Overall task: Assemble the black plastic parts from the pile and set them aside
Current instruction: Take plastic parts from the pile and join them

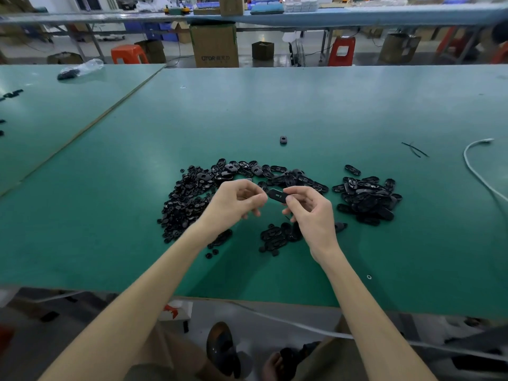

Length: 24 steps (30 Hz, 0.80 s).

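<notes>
Currently oval black part [277, 195] is pinched by right hand [310, 213]; left hand [238, 201] is curled at its other end, grip unclear. Judged light, stiff, slick: edges are best held.

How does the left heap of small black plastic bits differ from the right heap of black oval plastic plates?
The left heap of small black plastic bits holds tiny round pieces, spread wide; the right heap of black oval plastic plates holds larger flat ovals, packed closer. Both lie on the green table.
</notes>
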Each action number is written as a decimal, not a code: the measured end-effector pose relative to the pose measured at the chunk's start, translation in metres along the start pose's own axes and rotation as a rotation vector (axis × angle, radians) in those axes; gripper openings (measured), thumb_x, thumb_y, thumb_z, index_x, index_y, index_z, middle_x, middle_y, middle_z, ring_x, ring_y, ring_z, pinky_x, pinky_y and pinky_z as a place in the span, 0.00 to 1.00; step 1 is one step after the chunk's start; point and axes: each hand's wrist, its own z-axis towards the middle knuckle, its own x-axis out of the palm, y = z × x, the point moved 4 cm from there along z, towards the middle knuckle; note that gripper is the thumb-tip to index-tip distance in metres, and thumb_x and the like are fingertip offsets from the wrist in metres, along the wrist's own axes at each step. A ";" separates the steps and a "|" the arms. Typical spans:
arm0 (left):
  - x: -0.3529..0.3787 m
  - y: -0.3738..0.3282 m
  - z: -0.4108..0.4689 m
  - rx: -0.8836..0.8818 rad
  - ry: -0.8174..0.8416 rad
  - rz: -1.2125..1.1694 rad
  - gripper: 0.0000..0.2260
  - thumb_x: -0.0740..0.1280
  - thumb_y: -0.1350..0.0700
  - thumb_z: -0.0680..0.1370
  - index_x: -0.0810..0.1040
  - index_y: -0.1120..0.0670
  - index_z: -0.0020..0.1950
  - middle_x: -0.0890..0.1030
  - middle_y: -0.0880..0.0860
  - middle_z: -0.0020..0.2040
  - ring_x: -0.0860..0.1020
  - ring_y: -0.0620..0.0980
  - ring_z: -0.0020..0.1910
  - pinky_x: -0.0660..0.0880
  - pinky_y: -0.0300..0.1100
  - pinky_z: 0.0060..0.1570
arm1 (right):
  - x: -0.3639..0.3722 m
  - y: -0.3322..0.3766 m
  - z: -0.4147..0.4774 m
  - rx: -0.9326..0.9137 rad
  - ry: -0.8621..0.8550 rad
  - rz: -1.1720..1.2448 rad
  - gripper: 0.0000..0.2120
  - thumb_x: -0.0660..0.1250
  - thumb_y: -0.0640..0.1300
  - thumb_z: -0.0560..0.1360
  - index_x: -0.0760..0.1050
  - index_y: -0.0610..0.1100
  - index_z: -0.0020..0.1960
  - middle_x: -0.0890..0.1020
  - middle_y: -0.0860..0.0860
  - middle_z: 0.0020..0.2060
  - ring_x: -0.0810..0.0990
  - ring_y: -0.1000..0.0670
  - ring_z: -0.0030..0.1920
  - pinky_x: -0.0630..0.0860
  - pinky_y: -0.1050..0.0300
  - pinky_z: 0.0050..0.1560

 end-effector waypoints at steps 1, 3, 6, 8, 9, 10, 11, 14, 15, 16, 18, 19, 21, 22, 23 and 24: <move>0.006 0.003 0.001 -0.015 -0.040 -0.058 0.05 0.71 0.57 0.81 0.82 0.59 0.51 0.85 0.51 0.40 0.82 0.46 0.35 0.75 0.37 0.33 | 0.000 0.000 0.000 0.000 -0.001 -0.003 0.09 0.69 0.37 0.81 0.83 0.50 0.52 0.86 0.56 0.40 0.85 0.53 0.39 0.78 0.61 0.37; 0.017 0.010 0.001 -0.046 -0.118 -0.132 0.07 0.70 0.56 0.82 0.82 0.59 0.50 0.85 0.50 0.38 0.81 0.46 0.34 0.73 0.37 0.31 | 0.001 0.000 0.000 -0.002 -0.001 -0.009 0.09 0.69 0.37 0.81 0.83 0.50 0.52 0.86 0.56 0.41 0.85 0.53 0.39 0.78 0.61 0.37; 0.028 0.019 0.001 -0.076 -0.235 -0.241 0.08 0.69 0.56 0.82 0.82 0.60 0.51 0.84 0.50 0.38 0.81 0.45 0.34 0.73 0.36 0.31 | 0.000 -0.001 0.001 0.001 -0.007 -0.013 0.08 0.69 0.38 0.81 0.83 0.49 0.52 0.86 0.56 0.42 0.85 0.54 0.39 0.78 0.60 0.38; 0.032 0.022 0.001 -0.082 -0.286 -0.316 0.06 0.69 0.57 0.83 0.82 0.60 0.51 0.84 0.51 0.38 0.81 0.45 0.34 0.75 0.37 0.33 | 0.000 -0.001 0.001 0.001 -0.011 -0.016 0.07 0.69 0.38 0.81 0.83 0.49 0.52 0.86 0.56 0.43 0.85 0.53 0.39 0.79 0.60 0.38; 0.033 0.024 0.001 -0.081 -0.297 -0.331 0.05 0.69 0.58 0.83 0.82 0.59 0.51 0.84 0.50 0.38 0.81 0.45 0.34 0.76 0.37 0.34 | 0.001 -0.001 0.001 0.000 -0.014 -0.018 0.07 0.70 0.38 0.81 0.83 0.49 0.52 0.86 0.56 0.43 0.85 0.53 0.39 0.79 0.60 0.37; 0.034 0.024 0.001 -0.076 -0.301 -0.336 0.05 0.69 0.58 0.82 0.82 0.59 0.52 0.84 0.50 0.38 0.81 0.45 0.34 0.77 0.38 0.35 | 0.001 -0.001 0.001 -0.001 -0.018 -0.020 0.07 0.70 0.38 0.81 0.83 0.49 0.52 0.86 0.56 0.43 0.85 0.53 0.39 0.79 0.59 0.37; 0.035 0.025 0.000 -0.069 -0.300 -0.339 0.04 0.69 0.59 0.82 0.82 0.59 0.52 0.84 0.50 0.38 0.81 0.46 0.35 0.78 0.38 0.35 | 0.000 -0.001 0.001 -0.001 -0.019 -0.023 0.07 0.70 0.38 0.81 0.83 0.49 0.52 0.86 0.56 0.44 0.85 0.53 0.39 0.79 0.59 0.38; 0.035 0.027 -0.002 -0.050 -0.295 -0.361 0.03 0.70 0.61 0.82 0.83 0.59 0.53 0.85 0.51 0.39 0.82 0.46 0.36 0.79 0.38 0.37 | 0.000 -0.001 0.001 0.000 -0.016 -0.033 0.07 0.70 0.39 0.81 0.82 0.50 0.52 0.86 0.57 0.44 0.86 0.53 0.40 0.79 0.59 0.38; 0.035 0.027 -0.003 -0.042 -0.293 -0.366 0.03 0.69 0.62 0.82 0.83 0.58 0.53 0.86 0.52 0.40 0.83 0.46 0.37 0.79 0.38 0.37 | 0.000 -0.001 0.001 0.002 -0.016 -0.034 0.07 0.70 0.39 0.81 0.82 0.50 0.52 0.86 0.57 0.44 0.86 0.53 0.40 0.79 0.58 0.39; 0.035 0.027 -0.004 -0.034 -0.290 -0.368 0.03 0.69 0.63 0.82 0.83 0.58 0.53 0.86 0.52 0.41 0.84 0.47 0.38 0.79 0.37 0.38 | 0.000 -0.001 0.001 0.003 -0.018 -0.035 0.07 0.70 0.39 0.81 0.83 0.50 0.52 0.87 0.57 0.43 0.86 0.53 0.40 0.79 0.57 0.39; 0.036 0.026 -0.005 -0.020 -0.282 -0.367 0.04 0.70 0.63 0.81 0.84 0.56 0.53 0.87 0.53 0.43 0.85 0.47 0.40 0.79 0.37 0.39 | 0.000 -0.001 0.000 0.002 -0.022 -0.034 0.07 0.70 0.38 0.80 0.83 0.50 0.52 0.87 0.56 0.43 0.86 0.52 0.40 0.79 0.57 0.39; 0.037 0.026 -0.005 -0.014 -0.279 -0.367 0.04 0.70 0.63 0.81 0.84 0.56 0.53 0.87 0.53 0.44 0.85 0.48 0.41 0.79 0.37 0.39 | 0.000 -0.001 0.000 0.001 -0.022 -0.035 0.08 0.70 0.38 0.80 0.83 0.50 0.52 0.87 0.56 0.43 0.86 0.52 0.40 0.79 0.57 0.39; 0.037 0.025 -0.005 -0.006 -0.277 -0.368 0.05 0.70 0.63 0.81 0.84 0.56 0.54 0.87 0.53 0.45 0.86 0.49 0.41 0.80 0.38 0.40 | 0.000 -0.001 0.000 -0.001 -0.023 -0.036 0.08 0.70 0.38 0.80 0.83 0.51 0.52 0.86 0.55 0.43 0.85 0.53 0.39 0.79 0.58 0.38; 0.037 0.025 -0.006 -0.004 -0.281 -0.367 0.05 0.71 0.63 0.81 0.84 0.56 0.54 0.88 0.53 0.45 0.86 0.49 0.41 0.80 0.38 0.40 | 0.000 0.000 0.000 0.000 -0.024 -0.034 0.08 0.70 0.38 0.80 0.83 0.51 0.52 0.86 0.55 0.43 0.85 0.53 0.39 0.79 0.58 0.38; 0.037 0.026 -0.006 -0.002 -0.287 -0.365 0.05 0.71 0.63 0.81 0.84 0.55 0.54 0.88 0.53 0.45 0.86 0.49 0.41 0.80 0.38 0.40 | 0.000 0.000 0.000 0.002 -0.023 -0.033 0.08 0.70 0.38 0.81 0.83 0.51 0.52 0.86 0.55 0.43 0.85 0.53 0.39 0.79 0.58 0.38; 0.037 0.026 -0.006 -0.001 -0.292 -0.364 0.05 0.71 0.63 0.81 0.84 0.55 0.54 0.88 0.52 0.45 0.86 0.49 0.41 0.80 0.38 0.40 | 0.000 0.000 0.000 0.002 -0.022 -0.034 0.08 0.70 0.38 0.81 0.83 0.51 0.52 0.86 0.55 0.43 0.85 0.53 0.39 0.79 0.58 0.38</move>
